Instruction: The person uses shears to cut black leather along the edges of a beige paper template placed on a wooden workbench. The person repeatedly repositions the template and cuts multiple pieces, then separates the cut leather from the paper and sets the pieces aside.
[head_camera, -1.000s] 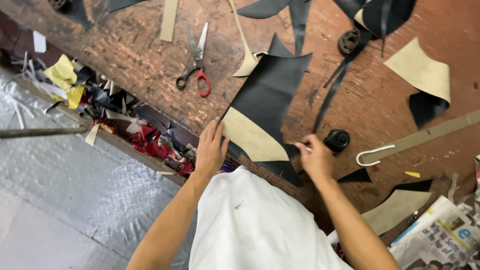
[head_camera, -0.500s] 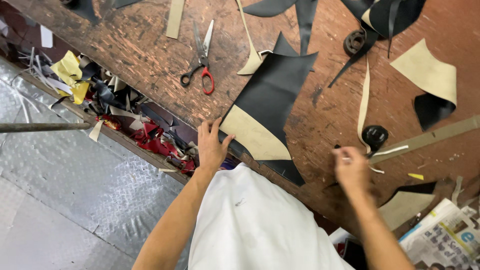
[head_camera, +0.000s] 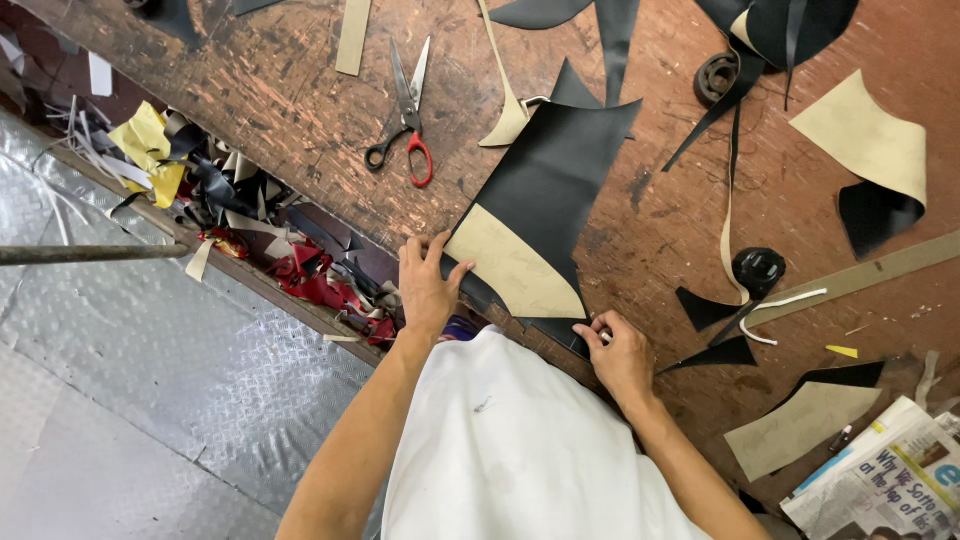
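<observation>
Left hand (head_camera: 428, 285) flat, fingers spread, pressing the near-left edge of the black leather sheet (head_camera: 555, 180) where the tan pattern piece (head_camera: 515, 270) lies on it. Right hand (head_camera: 617, 350) at the sheet's near-right corner, fingers pinched round a small white item; can't tell what it is. Sheet lies flat on the worn wooden bench (head_camera: 280, 90), close to the near edge. Red-handled scissors (head_camera: 408, 110) lie open to the left of it, apart. Black round weight (head_camera: 758, 268) to the right, on a tan strip. Leather offcuts (head_camera: 868, 165) scattered on the far right. Folded newspaper (head_camera: 885, 480) at the near-right corner.
</observation>
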